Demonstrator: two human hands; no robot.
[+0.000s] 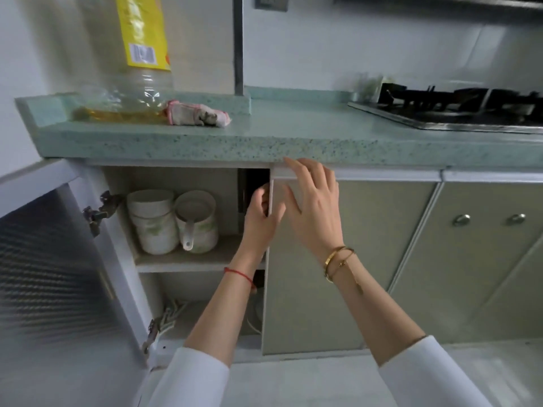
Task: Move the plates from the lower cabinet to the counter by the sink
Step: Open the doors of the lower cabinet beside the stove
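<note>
While the left door [53, 259] stands swung wide, the right door [338, 259] is only a crack off its frame and is handled by both hands. The left hand [260, 221] is hooked round that door's free edge, its fingers curled behind the panel and mostly hidden. The right hand [314, 212] is laid on the door's upper front corner with fingers [296, 171] spread, the tips touching the top rail just under the desk [264, 142] edge. The hooked grip is judged to be for pulling the door out and the flat hand for steadying it, since no knob shows on this panel.

Two stacks of bowls [152, 224] are seen on the upper shelf [191, 261]. What is taken for the plates [254, 317], with some doubt, is only a white curved rim low in the cabinet, just behind the right door's edge. The rest is hidden.

The right door would have to be swung well out before a stack could be drawn past its edge. On the desk, a bottle [138, 83] and a cloth [197, 114] are kept at the left end and a hob [455, 110] at the right, with room left between them along the front edge. No sink is in view, so the landing place cannot be told.
</note>
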